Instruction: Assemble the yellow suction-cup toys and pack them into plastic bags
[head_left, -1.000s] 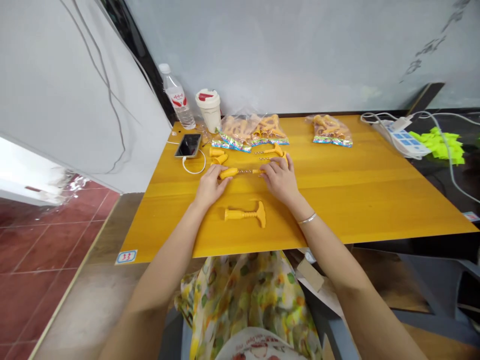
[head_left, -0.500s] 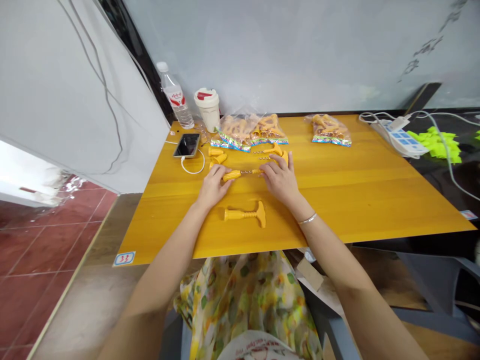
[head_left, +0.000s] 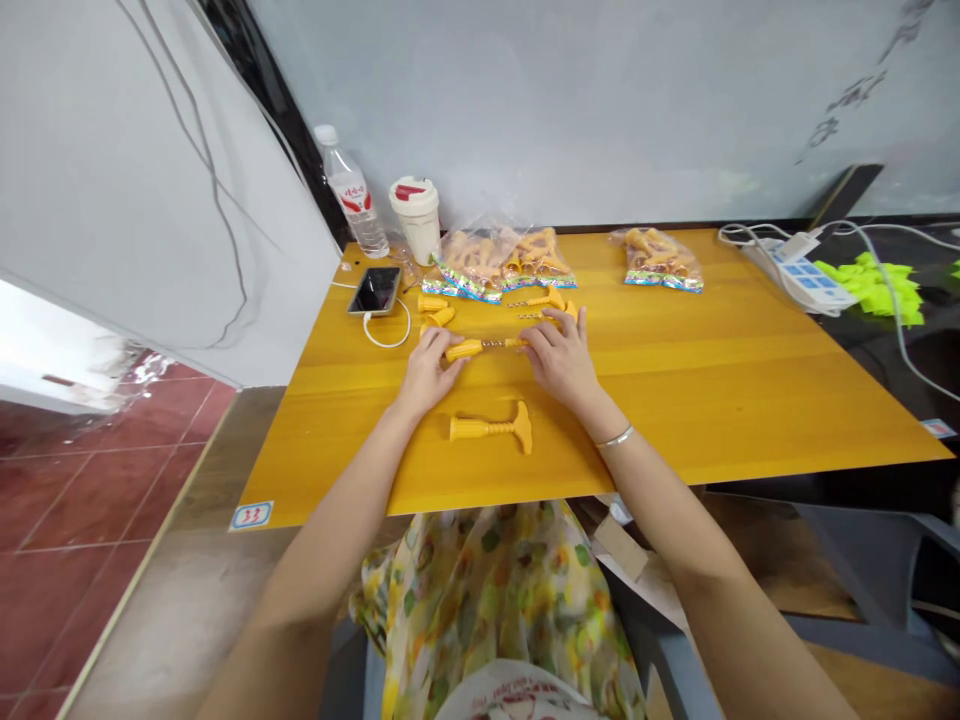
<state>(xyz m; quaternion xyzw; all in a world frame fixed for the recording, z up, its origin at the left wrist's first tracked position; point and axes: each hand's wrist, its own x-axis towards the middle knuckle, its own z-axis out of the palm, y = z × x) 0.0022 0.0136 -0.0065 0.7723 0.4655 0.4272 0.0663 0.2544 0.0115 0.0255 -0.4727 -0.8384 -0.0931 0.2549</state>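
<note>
My left hand (head_left: 429, 372) is closed around a ribbed yellow corkscrew sleeve (head_left: 463, 350), pinched between thumb and fingers. A metal spiral runs out of the sleeve toward my right hand (head_left: 559, 358), which is closed on the yellow corkscrew (head_left: 513, 343) at its handle end; the handle is mostly hidden by the fingers. Nearer to me lies a joined yellow corkscrew (head_left: 491, 428) with a T-shaped handle. Behind my right hand rest two loose yellow corkscrews, one a corkscrew with its spiral bare (head_left: 553, 298). Loose yellow sleeves (head_left: 438, 318) sit behind my left hand.
Clear bags of yellow parts (head_left: 536, 258) stand at the table's back, with another bag (head_left: 660, 258) farther right. A cabled phone (head_left: 375, 291), a lidded cup (head_left: 417, 222) and a water bottle (head_left: 355, 205) are back left. A power strip (head_left: 806, 275) lies at the right.
The sleeve in my left hand has moved slightly right along the spiral, so less metal shows between my hands. My right hand has stayed almost in place.
</note>
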